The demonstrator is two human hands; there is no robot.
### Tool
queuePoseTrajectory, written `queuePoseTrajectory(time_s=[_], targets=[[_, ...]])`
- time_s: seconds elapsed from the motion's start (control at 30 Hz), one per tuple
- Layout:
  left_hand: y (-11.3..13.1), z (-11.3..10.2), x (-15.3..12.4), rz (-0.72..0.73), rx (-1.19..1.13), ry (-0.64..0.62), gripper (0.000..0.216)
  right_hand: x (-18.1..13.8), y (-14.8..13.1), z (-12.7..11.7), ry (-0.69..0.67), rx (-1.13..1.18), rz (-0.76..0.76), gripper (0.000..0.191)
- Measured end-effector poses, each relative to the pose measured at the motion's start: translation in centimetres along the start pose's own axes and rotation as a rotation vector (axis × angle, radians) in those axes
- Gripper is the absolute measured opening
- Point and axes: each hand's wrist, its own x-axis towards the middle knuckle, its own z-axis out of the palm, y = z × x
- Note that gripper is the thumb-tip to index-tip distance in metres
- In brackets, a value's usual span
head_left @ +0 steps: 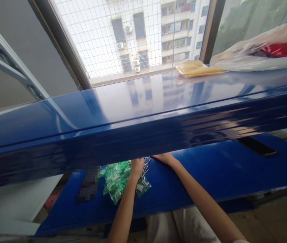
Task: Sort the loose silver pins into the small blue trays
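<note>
Both my arms reach under a glossy blue upper shelf [138, 111] onto a lower blue shelf [209, 175]. My left hand [136, 166] rests at a heap of small green packets [115, 180], beside some thin metal pins [145, 163]; its fingers are hidden by the upper shelf. My right hand [164, 158] lies on the lower shelf just right of the pins, its fingers also hidden under the upper shelf's edge.
A dark phone [256, 146] lies on the lower shelf at the right. On the upper shelf sit a yellowish plastic bag [196, 68] and a clear bag with red contents [267, 50]. A gridded window [133, 37] is behind. A metal frame [9, 64] stands left.
</note>
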Motion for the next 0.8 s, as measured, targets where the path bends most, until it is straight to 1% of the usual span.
queuePoseTrajectory(time_s=[0.1,0.23,0.33,0.5,0.57,0.73,0.8], targets=[[0.2,-0.2,0.0,0.017,-0.042,0.017,0.023,0.0,-0.4,0.2,0.018,-0.017,-0.034,0.016],[0.7,-0.4,-0.1,-0.005,-0.065,0.017,0.022,-0.1,-0.6,0.5,0.021,-0.019,-0.069,0.019],[0.8,-0.4,-0.1,-0.016,-0.052,0.041,0.02,-0.2,-0.5,0.6,0.007,-0.006,-0.081,0.02],[0.4,0.0,-0.2,-0.057,0.009,0.086,0.012,-0.2,-0.4,0.4,0.001,0.043,-0.054,0.018],[0.4,0.1,-0.2,-0.046,-0.006,0.099,0.012,-0.2,-0.4,0.2,0.0,0.043,-0.044,0.018],[0.5,-0.1,-0.4,-0.011,-0.061,0.07,0.018,-0.2,-0.8,-0.3,-0.005,0.008,0.017,0.019],[0.3,-0.1,-0.4,0.01,-0.033,0.106,0.016,-0.2,-1.1,-0.4,-0.008,-0.003,0.042,0.02]])
